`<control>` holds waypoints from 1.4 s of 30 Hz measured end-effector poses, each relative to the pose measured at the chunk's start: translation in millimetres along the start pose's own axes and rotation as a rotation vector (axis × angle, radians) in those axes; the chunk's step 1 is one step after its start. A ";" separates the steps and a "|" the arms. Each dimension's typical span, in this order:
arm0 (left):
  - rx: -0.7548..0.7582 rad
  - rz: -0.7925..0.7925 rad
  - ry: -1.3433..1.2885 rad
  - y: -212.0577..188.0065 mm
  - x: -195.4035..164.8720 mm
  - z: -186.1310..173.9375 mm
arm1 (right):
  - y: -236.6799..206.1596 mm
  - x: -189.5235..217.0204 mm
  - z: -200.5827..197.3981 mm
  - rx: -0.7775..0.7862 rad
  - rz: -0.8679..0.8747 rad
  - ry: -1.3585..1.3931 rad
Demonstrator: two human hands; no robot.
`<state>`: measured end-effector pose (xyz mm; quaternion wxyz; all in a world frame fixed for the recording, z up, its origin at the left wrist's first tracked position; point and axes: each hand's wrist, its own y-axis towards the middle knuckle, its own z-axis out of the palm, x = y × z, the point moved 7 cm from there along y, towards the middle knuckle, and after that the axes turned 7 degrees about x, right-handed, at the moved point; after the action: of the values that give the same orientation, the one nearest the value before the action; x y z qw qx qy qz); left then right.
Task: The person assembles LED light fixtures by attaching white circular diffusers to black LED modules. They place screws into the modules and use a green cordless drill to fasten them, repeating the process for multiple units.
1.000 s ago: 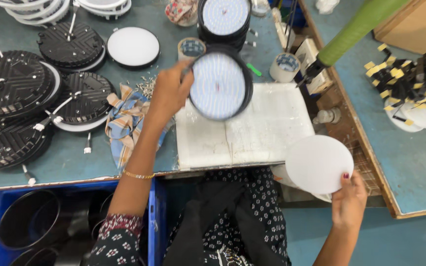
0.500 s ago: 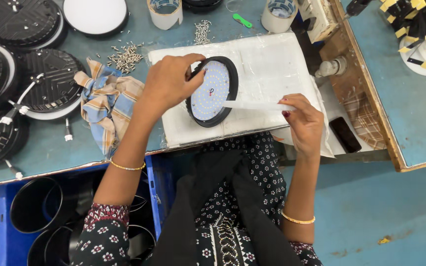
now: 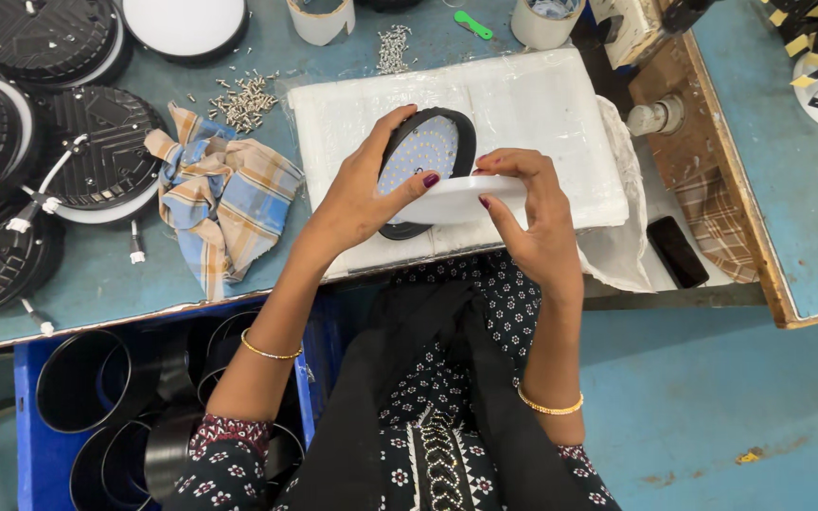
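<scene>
Over the near edge of a white foam pad (image 3: 542, 114), two bare hands are meeting on a round lamp. The left hand (image 3: 362, 194) is gripping the black lamp body (image 3: 425, 151) by its rim, tilting it so the dotted light board is facing up and toward the right. The right hand (image 3: 532, 213) is pinching a white disc cover (image 3: 452, 201) at its right edge, fingers closed on it, holding it nearly edge-on. The cover's flat face is lying just below and in front of the lamp's open face, touching or almost touching its lower rim; which, I cannot tell. Both hands are close together, the lamp between them, slightly nearer the left. Beside the pad's left edge a checked cloth (image 3: 224, 194) is lying, with loose screws (image 3: 243, 95) beyond it on the table (image 3: 106, 265).
</scene>
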<state>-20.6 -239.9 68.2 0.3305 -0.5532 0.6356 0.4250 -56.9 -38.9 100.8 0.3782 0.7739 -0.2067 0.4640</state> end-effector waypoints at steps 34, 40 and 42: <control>-0.092 0.064 -0.385 -1.8 22.4 0.5 | -37.9 -8.8 -41.7 0.017 0.025 -0.296; -0.111 0.087 -0.416 -2.1 26.8 1.4 | -27.2 -2.5 -40.1 -0.004 0.017 0.005; -0.117 0.071 -0.413 -3.3 28.3 1.3 | -27.6 -7.0 -41.8 -0.046 0.020 0.112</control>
<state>-22.2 -250.7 41.9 0.4059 -0.4499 0.5479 0.5767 -65.3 10.7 95.7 0.4019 0.7358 -0.2036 0.5056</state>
